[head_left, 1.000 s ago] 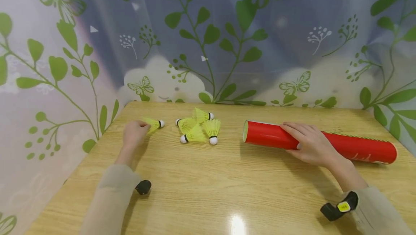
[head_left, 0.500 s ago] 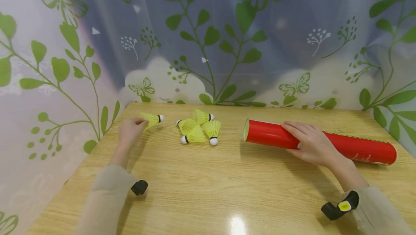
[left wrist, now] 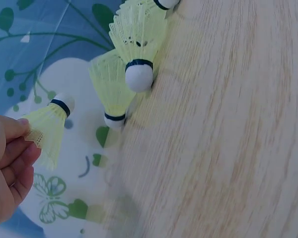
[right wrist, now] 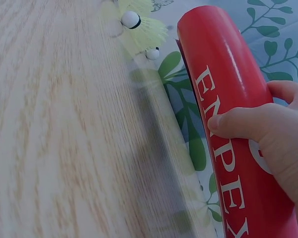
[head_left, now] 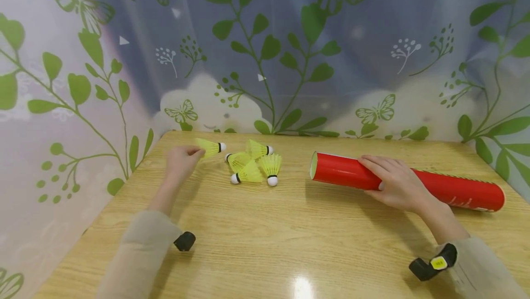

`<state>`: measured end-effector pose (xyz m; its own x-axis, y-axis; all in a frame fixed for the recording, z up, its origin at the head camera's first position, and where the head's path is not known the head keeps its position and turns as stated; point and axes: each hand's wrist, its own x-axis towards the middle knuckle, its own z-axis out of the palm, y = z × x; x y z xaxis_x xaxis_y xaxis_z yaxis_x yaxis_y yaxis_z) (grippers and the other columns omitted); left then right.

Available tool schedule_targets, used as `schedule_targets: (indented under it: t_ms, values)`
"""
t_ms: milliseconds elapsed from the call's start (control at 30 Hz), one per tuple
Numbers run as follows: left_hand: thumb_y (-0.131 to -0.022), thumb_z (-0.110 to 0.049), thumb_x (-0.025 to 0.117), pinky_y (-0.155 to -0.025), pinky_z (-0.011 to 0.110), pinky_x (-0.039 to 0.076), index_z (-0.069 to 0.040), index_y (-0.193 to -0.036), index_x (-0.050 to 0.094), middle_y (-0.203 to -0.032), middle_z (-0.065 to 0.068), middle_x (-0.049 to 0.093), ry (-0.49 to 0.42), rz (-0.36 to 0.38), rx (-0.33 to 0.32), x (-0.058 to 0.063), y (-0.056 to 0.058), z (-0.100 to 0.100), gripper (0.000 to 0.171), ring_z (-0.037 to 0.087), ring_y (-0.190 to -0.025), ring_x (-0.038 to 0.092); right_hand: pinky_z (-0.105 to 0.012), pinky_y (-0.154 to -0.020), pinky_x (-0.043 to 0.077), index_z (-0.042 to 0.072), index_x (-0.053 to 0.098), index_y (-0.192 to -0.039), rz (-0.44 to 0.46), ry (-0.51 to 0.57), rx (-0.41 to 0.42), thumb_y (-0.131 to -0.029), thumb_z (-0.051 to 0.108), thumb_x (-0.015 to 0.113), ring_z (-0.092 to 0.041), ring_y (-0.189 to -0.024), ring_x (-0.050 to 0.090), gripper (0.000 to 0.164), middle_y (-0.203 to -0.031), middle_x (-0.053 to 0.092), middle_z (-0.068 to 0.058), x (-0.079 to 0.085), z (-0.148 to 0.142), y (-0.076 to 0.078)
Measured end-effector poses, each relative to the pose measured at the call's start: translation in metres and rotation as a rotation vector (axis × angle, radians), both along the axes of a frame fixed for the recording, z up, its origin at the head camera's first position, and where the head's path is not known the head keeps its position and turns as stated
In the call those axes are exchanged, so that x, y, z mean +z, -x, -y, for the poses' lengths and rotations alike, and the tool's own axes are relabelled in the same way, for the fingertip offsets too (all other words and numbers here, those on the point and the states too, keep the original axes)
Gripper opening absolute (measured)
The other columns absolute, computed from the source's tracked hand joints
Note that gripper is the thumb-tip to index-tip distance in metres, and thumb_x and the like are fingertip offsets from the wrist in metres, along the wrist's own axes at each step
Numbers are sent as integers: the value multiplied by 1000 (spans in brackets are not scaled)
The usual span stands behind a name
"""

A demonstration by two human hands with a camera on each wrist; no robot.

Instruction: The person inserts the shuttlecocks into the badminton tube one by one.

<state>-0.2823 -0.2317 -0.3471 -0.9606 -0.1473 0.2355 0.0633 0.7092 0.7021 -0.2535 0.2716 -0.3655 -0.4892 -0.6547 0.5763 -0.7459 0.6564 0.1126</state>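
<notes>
My left hand point(head_left: 181, 163) pinches a yellow shuttlecock point(head_left: 210, 147) by the rim of its skirt, the white cork pointing right. In the left wrist view, thumb and fingertips hold that same shuttlecock point(left wrist: 52, 126) at its open end. Several more yellow shuttlecocks point(head_left: 248, 172) lie in a loose cluster just right of it, corks facing different ways. My right hand point(head_left: 399, 184) grips a long red tube point(head_left: 343, 171) from above, its open end toward the cluster. The thumb lies across white printed letters on the tube point(right wrist: 228, 54) in the right wrist view.
A light wood table point(head_left: 256, 234) carries everything. Behind and to the left hangs a curtain point(head_left: 281, 60) printed with leaves and butterflies, right at the table's back edge. A black wrist camera point(head_left: 185, 241) sits on the left sleeve, another point(head_left: 432, 264) on the right.
My left hand first drew slightly left with the pinched shuttlecock, then carried it right and a little up toward the cluster. The right hand and the tube have stayed nearly still.
</notes>
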Motion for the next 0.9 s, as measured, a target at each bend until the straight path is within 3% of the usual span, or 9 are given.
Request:
schedule_targets:
  t_ms: [233, 333, 467, 633, 800, 900]
  values:
    - [-90, -19, 59, -85, 44, 46, 3, -103, 69, -102, 18, 67, 50, -44, -29, 3, 0, -15, 27, 34, -99, 61, -52, -82, 41, 1, 51, -128, 6, -3, 9, -52, 14, 86, -35, -104, 53, 85, -120, 56, -17, -1, 0, 0]
    - [-90, -19, 60, -81, 43, 47, 2, -103, 69, -100, 17, 68, 48, -50, -52, 3, 0, -22, 26, 31, -94, 62, -52, -81, 42, 1, 52, -128, 6, -1, 22, -59, 21, 84, -34, -103, 54, 78, -120, 56, -17, -1, 0, 2]
    - [-91, -19, 60, -77, 41, 48, 1, -103, 70, -99, 16, 68, 27, -52, -79, 5, -2, -34, 26, 28, -89, 62, -53, -81, 42, 1, 52, -128, 6, 11, 43, -80, 42, 68, -34, -104, 54, 65, -121, 56, -17, -1, 0, 3]
    - [-90, -18, 61, -72, 37, 50, 1, -101, 70, -98, 15, 69, 21, -77, -124, 5, -5, -49, 23, 25, -83, 63, -53, -80, 42, 0, 52, -127, -4, 14, 53, -84, 46, 61, -35, -103, 54, 64, -120, 56, -17, -2, 0, 3]
    - [-89, -15, 62, -70, 36, 51, 2, -100, 70, -97, 16, 68, 9, -92, -185, 4, -9, -62, 22, 23, -78, 63, -53, -80, 43, 1, 52, -127, -10, 15, 57, -88, 58, 36, -35, -102, 54, 71, -120, 56, -17, -3, 1, 4]
    - [-89, -16, 62, -71, 36, 51, 1, -101, 70, -99, 15, 68, -5, -79, -206, 4, -11, -70, 23, 23, -77, 62, -53, -80, 43, 1, 52, -128, -7, 13, 57, -87, 59, 36, -35, -102, 54, 72, -120, 56, -17, -4, 1, 4]
